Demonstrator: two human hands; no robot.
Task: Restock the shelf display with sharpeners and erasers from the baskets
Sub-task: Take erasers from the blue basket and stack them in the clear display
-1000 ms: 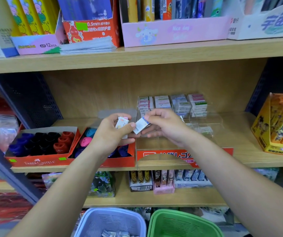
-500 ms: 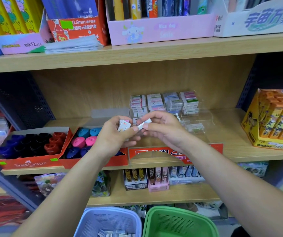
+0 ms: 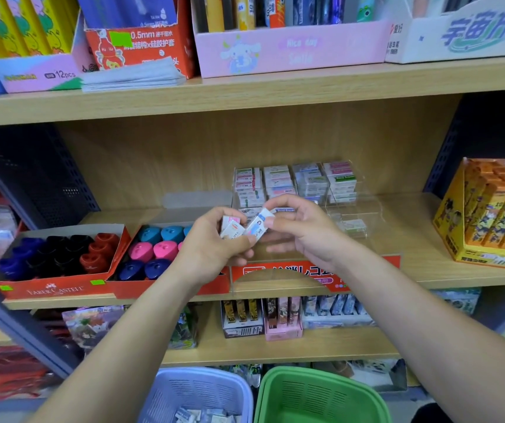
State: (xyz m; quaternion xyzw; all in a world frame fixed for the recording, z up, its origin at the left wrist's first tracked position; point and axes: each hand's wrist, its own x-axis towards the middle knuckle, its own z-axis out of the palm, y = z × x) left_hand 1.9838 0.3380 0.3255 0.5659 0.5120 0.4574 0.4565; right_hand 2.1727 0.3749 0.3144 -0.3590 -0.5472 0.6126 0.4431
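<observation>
While the left hand grips erasers, the right hand pinches 1 eraser.

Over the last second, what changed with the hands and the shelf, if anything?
Little. The right hand turned the blue-labelled eraser it pinches edge-on, then face-up again, close beside the erasers the left hand grips. Nothing was taken up or let go. Both hands stayed before the clear eraser display; the sharpener box, blue basket and green basket lie as before.
</observation>
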